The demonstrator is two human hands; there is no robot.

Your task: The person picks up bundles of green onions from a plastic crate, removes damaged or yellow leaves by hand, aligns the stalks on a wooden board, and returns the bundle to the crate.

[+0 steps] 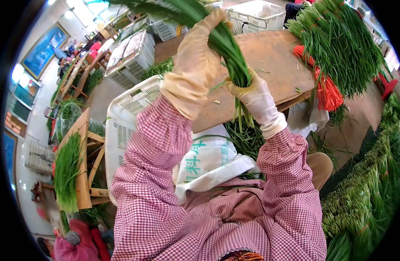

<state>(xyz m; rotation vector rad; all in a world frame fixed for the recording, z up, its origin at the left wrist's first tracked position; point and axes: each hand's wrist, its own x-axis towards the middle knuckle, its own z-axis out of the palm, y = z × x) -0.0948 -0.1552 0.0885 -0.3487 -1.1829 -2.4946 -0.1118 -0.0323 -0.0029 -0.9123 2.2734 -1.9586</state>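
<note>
A bunch of long, flat-leaved garlic chives [228, 50] hangs at a slant in front of me, above the wooden board [269, 52]. My left hand [195, 54], in a pale rubber glove, is closed around its upper, leafy part; the leaf tips blur toward the top edge. Lower down, my right hand [254, 93], gloved too, grips the bunch near the stem ends. Those pale ends [242, 115] stick out below my right fist. Over my lap lies a white woven sack [208, 161] with loose green leaves [245, 139] beside it.
A big pile of tied chives [339, 48] and red ties [328, 91] occupy the board's right end. More bundles [365, 191] line my right side. To my left stand a white plastic crate [121, 126] and a wooden bench [82, 165] with chives. Another person [76, 243] is at lower left.
</note>
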